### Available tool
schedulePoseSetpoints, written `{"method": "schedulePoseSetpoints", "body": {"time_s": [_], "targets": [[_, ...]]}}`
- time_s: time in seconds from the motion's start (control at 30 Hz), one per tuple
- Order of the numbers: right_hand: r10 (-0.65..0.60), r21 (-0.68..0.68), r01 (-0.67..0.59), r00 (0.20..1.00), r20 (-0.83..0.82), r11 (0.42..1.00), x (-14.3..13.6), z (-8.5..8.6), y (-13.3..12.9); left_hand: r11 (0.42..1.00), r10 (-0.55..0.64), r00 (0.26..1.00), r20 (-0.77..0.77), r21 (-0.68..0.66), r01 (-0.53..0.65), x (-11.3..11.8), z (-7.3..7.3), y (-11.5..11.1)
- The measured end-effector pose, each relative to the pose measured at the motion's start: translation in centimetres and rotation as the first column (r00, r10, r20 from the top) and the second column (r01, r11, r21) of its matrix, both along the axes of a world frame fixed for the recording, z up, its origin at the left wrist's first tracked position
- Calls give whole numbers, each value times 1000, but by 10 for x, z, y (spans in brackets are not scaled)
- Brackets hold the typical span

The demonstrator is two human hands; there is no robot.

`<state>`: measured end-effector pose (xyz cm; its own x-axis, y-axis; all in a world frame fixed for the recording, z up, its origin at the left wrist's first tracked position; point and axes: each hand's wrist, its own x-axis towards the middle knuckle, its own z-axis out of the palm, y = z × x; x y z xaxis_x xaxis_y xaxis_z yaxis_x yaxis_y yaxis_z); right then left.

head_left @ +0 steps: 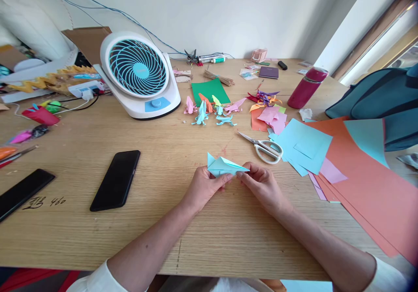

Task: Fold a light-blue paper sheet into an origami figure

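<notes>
Between my two hands is a light-blue folded paper (225, 165), with pointed ends and a raised fold in the middle, held just above the table. My left hand (207, 185) grips its left and lower side, thumb across the front. At the right tip, my right hand (261, 183) pinches the paper between thumb and fingers. White-handled scissors (267, 150) lie beyond my right hand. Farther back stand several small folded paper figures (201, 113) in blue, pink, orange and yellow, by a green paper sheet (211, 91).
Blue paper sheets (303, 144) and large orange sheets (365, 183) cover the right side. A magenta bottle (307, 89) stands behind them. On the left are a white fan (140, 74), a black phone (116, 181) and a second phone (24, 191). A teal bag (375, 96) sits far right.
</notes>
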<state>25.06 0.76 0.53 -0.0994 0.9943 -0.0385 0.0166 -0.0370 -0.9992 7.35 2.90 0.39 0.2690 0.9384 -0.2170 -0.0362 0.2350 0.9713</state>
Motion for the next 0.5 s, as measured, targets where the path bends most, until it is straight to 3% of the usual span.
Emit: {"method": "schedulePoseSetpoints", "body": {"time_s": [0.3, 0.5], "targets": [[101, -3, -102, 994, -45, 995, -4, -1, -1, 998, 31, 993, -114, 50, -25, 2, -1, -3], [-26, -21, 25, 999, -37, 999, -2, -5, 2, 999, -5, 999, -47, 38, 7, 0, -4, 1]]}}
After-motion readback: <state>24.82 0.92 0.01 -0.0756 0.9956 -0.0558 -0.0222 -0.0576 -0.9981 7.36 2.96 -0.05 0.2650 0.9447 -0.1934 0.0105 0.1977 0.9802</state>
